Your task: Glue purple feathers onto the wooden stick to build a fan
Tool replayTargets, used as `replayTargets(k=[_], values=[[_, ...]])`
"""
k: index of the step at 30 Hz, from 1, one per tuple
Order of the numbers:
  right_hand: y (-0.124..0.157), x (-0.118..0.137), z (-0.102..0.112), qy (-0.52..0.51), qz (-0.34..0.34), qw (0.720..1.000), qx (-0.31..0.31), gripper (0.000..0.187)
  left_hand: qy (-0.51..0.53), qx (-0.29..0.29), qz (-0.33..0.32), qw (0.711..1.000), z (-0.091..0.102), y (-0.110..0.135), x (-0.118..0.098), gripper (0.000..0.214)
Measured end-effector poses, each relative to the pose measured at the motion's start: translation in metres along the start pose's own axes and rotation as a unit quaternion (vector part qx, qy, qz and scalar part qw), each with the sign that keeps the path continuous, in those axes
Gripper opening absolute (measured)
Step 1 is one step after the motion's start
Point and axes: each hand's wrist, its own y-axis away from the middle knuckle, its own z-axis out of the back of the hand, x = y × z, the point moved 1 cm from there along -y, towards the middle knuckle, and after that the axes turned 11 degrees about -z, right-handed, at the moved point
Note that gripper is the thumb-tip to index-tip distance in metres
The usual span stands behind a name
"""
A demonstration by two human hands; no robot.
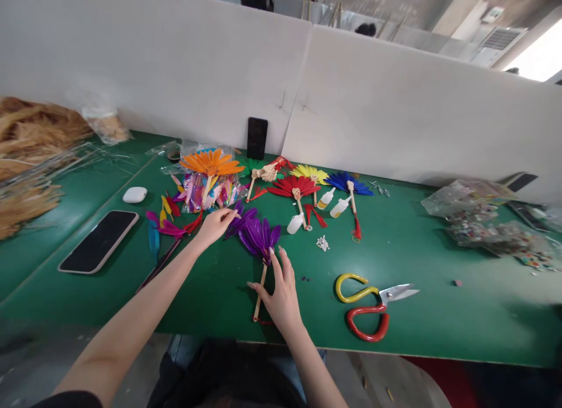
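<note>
A purple feather fan (pixel 260 235) with a thin wooden handle (pixel 260 291) lies near the table's front edge. Over it my right hand (pixel 283 291) is spread, fingertips touching the base of the feathers and thumb on the other side of the handle. To the left, my left hand (pixel 216 225) is closed in a pinch at the loose purple feathers (pixel 236 222); its fingertips appear to have one feather between them. White beads (pixel 322 243) lie in a small heap right of the fan. Scissors (pixel 373 305) with yellow and red handles rest open farther right.
Behind stand orange (pixel 212 162), red (pixel 295 187), yellow (pixel 309 174) and blue (pixel 349 184) fans, with several glue bottles (pixel 339 207). Left are loose coloured feathers (pixel 171 228), a phone (pixel 100 241) and a white case (pixel 134 194). Bags of beads (pixel 483 220) lie right.
</note>
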Motion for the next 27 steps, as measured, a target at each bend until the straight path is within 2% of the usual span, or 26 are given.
replayTargets(k=[4,7,10,12,14,19,24,27], values=[[0.002,-0.001,0.004,-0.054,0.0,0.998,-0.037,0.061,-0.018,0.028,0.017,0.999,0.002,0.011,0.0,0.044],[0.004,0.0,0.012,-0.109,-0.002,0.991,-0.078,0.044,-0.014,0.023,0.017,0.999,0.005,0.019,-0.002,0.042],[0.004,0.004,0.025,-0.197,-0.07,0.974,-0.084,0.021,-0.01,-0.009,0.012,1.0,0.009,0.03,-0.009,0.041],[0.003,0.009,0.035,-0.279,-0.147,0.947,-0.062,0.016,-0.002,-0.022,0.011,1.0,0.01,0.039,-0.015,0.041],[0.002,0.013,0.044,-0.352,-0.198,0.914,-0.027,0.02,0.016,-0.023,0.006,1.0,0.008,0.049,-0.021,0.041],[-0.002,0.023,0.058,-0.443,-0.196,0.875,0.013,0.023,0.049,-0.024,0.001,0.999,-0.006,0.077,-0.032,0.039],[-0.002,0.028,0.057,-0.537,-0.21,0.814,0.078,0.02,0.075,-0.003,0.011,0.997,-0.015,0.101,-0.043,0.039],[0.0,0.033,0.056,-0.56,-0.211,0.795,0.099,0.021,0.09,0.004,0.016,0.996,-0.017,0.11,-0.049,0.039]])
